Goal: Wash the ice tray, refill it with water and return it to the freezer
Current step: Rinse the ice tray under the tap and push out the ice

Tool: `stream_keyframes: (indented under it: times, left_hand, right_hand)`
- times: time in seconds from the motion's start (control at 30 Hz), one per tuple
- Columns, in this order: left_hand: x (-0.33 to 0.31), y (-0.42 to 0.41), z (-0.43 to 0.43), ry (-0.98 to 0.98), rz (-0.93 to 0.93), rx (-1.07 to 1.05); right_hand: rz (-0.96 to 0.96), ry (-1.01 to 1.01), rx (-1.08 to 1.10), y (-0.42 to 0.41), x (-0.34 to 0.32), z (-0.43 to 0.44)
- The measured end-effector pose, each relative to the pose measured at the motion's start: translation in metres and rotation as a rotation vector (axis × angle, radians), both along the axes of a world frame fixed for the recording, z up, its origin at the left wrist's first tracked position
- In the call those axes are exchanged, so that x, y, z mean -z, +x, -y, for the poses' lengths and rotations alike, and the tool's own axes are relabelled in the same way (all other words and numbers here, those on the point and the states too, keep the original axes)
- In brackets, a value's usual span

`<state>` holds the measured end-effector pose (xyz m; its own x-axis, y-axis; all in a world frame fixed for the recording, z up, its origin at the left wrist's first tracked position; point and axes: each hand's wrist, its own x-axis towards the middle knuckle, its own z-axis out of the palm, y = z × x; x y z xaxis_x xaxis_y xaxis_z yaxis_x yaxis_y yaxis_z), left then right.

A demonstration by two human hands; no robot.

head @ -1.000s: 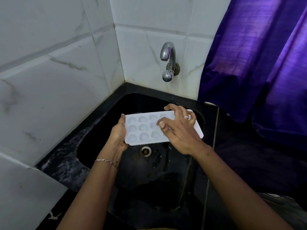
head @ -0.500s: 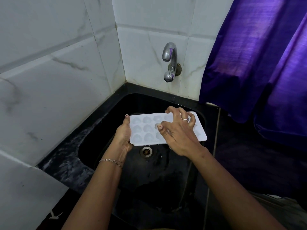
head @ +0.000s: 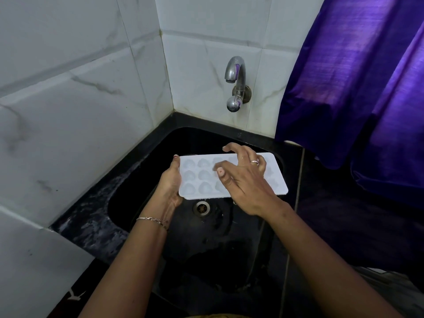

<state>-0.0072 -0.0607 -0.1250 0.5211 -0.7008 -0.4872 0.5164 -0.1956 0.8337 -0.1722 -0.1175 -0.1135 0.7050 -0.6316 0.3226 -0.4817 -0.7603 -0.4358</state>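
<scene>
**drippy_tap:** So, why is the person holding the ice tray (head: 199, 176) up over the sink (head: 137, 191) instead of setting it down?

**mopbucket:** I'm guessing it's so any drips are going into the black basin. It's hanging right above the drain (head: 202, 207), below and in front of the tap (head: 236, 83), which isn't running any water that I can see. The left hand (head: 169, 184) is gripping the tray's left short end, with one fingertip showing at the far corner and the palm wrapping the edge, so it's doing all the carrying.

**drippy_tap:** And the right hand (head: 247, 182)?

**mopbucket:** It's hovering over the middle, fingers spread and arched, not wrapping round anything. I'm reading that as rubbing the cavities clean, but I'm not able to tell whether the tips are actually touching.

**drippy_tap:** Which way is the tray facing?

**mopbucket:** The cavities are pointing up. The long axis is running left to right across the basin, with the right end sitting a bit nearer the person. It's lying close to level, so I'm thinking it's the washing step and the refilling hasn't begun.
</scene>
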Motion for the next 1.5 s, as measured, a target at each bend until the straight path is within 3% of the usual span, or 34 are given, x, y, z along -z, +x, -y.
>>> stream_keyframes:
  times: [0.2,1.33,1.5]
  left_hand:
    - [-0.001,-0.003,0.001,0.022,0.012,0.013]
    - [0.007,0.0,0.003,-0.013,-0.019,0.011]
    - [0.009,-0.002,0.006,-0.007,-0.017,0.01]
  right_hand:
    - [-0.13,-0.092,-0.07,0.015,0.003,-0.005]
    - [-0.092,-0.144,-0.052,0.021,0.003,-0.009]
    - [-0.177,-0.182,-0.096,0.038,0.005,-0.019]
